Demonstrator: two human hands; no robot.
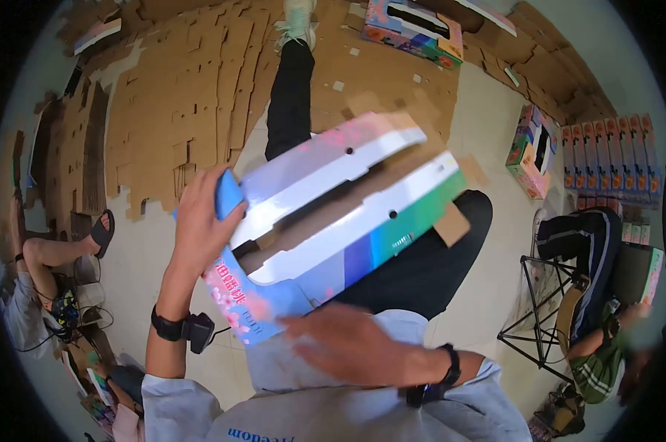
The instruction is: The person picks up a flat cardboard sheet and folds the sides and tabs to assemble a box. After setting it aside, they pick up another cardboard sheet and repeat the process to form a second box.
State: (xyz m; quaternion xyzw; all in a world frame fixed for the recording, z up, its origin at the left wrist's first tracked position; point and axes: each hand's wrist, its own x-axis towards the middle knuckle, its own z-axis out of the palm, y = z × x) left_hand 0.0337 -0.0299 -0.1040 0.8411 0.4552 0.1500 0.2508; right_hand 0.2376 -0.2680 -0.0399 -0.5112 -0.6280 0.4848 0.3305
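A colourful printed cardboard box (333, 214), pink, white, blue and green, lies half-folded across my lap with its flaps apart and brown inside showing. My left hand (200, 221) grips its near-left end, fingers wrapped over a blue flap. My right hand (347, 342) is blurred, fingers spread, just below the box's near pink edge; whether it touches the box is unclear. Both wrists carry black bands.
Flat brown cardboard sheets (185, 96) cover the floor ahead. A folded box (414, 26) lies far ahead, another (531, 151) stands right beside a row of boxes (609, 151). One person sits left (38, 272), another right (598, 295) by a black metal stand (539, 302).
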